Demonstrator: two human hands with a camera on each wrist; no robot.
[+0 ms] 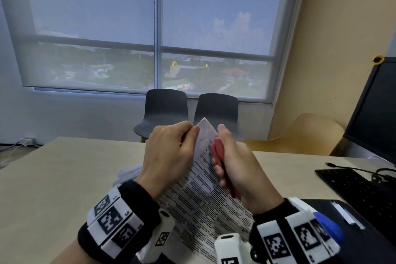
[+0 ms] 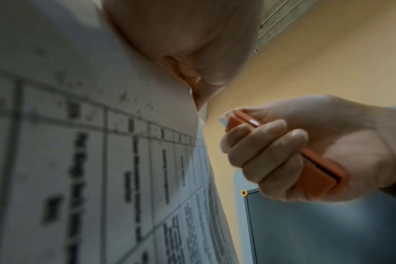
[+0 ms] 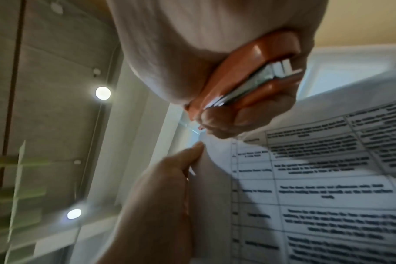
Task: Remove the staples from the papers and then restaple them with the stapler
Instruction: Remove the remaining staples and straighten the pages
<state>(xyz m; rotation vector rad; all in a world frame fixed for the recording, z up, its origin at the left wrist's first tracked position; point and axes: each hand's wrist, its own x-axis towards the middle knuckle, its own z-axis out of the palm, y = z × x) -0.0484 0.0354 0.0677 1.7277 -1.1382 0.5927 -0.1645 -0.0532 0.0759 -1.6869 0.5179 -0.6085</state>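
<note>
Printed papers (image 1: 201,180) with a table of text are lifted off the desk, their top corner raised between my hands. My left hand (image 1: 171,148) pinches that corner from the left; the same papers (image 2: 102,160) fill the left wrist view. My right hand (image 1: 233,169) grips a red stapler (image 1: 218,156), held upright just right of the corner. In the left wrist view the stapler (image 2: 317,164) shows orange with its metal tip near the paper edge. In the right wrist view the stapler (image 3: 249,75) sits in my fist, beside the papers (image 3: 317,178). No staple is discernible.
A beige desk (image 1: 64,178) lies under the papers. A black keyboard (image 1: 360,191) and monitor (image 1: 372,113) stand at the right, with a blue object (image 1: 330,227) on a black pad. Two dark chairs (image 1: 165,111) sit behind the desk under a window.
</note>
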